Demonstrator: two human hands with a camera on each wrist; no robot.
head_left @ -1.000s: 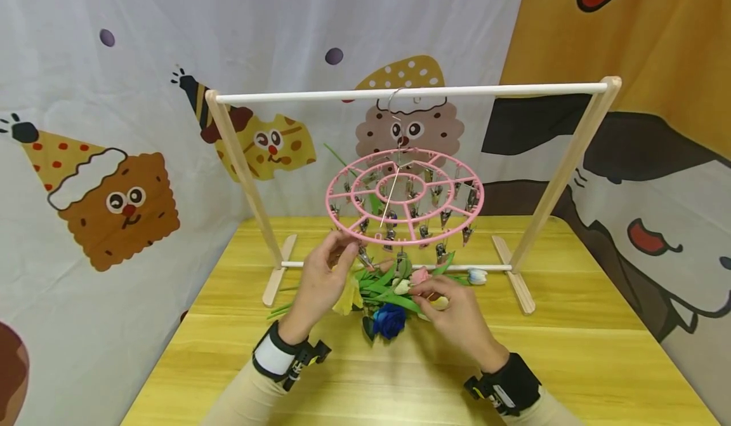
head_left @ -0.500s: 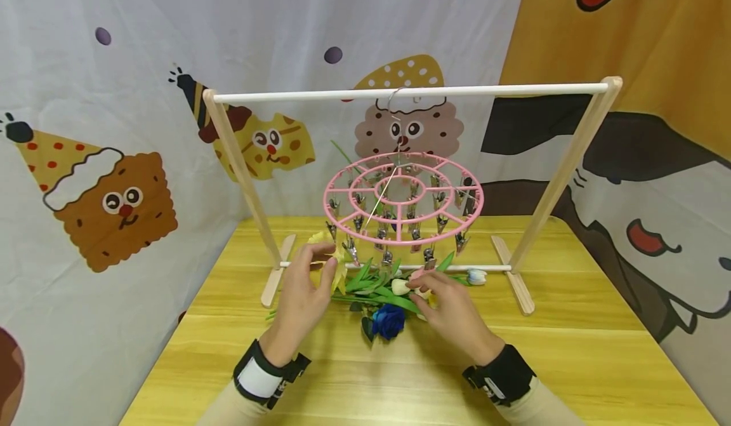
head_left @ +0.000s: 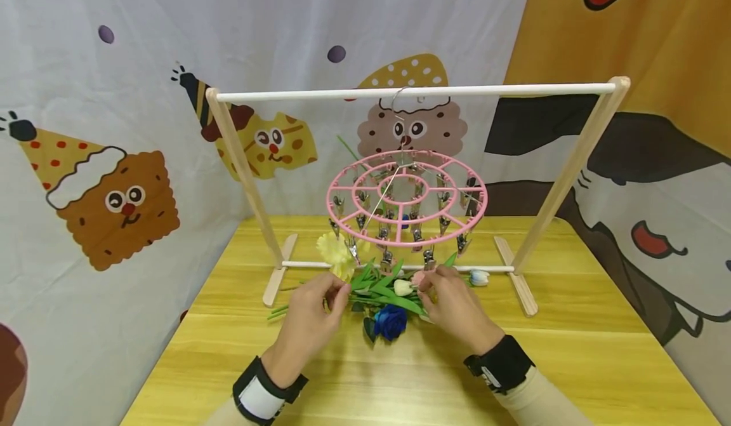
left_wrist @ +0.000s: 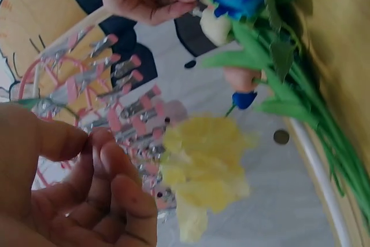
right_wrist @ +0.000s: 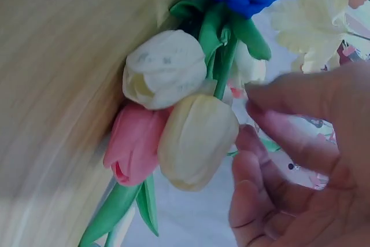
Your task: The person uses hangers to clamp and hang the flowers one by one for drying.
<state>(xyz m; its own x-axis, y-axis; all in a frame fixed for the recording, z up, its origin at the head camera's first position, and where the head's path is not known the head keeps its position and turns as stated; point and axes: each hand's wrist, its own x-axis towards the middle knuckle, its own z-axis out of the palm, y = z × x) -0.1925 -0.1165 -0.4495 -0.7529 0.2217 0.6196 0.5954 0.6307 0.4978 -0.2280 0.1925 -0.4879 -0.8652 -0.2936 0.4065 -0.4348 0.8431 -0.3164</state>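
My left hand [head_left: 316, 312] hovers at the left of a pile of artificial flowers, fingers loosely curled. In the left wrist view its thumb and index tips meet with nothing visible between them. A pale yellow flower [head_left: 334, 254] stands beyond it, below a clip [head_left: 352, 248] of the pink round clip hanger [head_left: 407, 245]. My right hand [head_left: 457, 302] is at the pile's right, beside a white tulip [head_left: 403, 287] and a pink flower [head_left: 419, 278]. In the right wrist view its fingertips [right_wrist: 245, 137] are close to a cream tulip [right_wrist: 199, 143], thumb and index apart. A blue rose [head_left: 391, 322] lies in front.
The hanger hooks over the white top bar [head_left: 320, 94] of a wooden rack [head_left: 251, 185]. A lower bar [head_left: 485, 268] crosses behind the flowers. A pale blue tulip [head_left: 478, 278] lies at the right. Stems [head_left: 278, 312] stick out left across the wooden table [head_left: 394, 388].
My left hand has come down from the hanger's front-left rim, away from the yellow flower. The hanger has turned slightly. My right hand has shifted slightly toward the pink flower.
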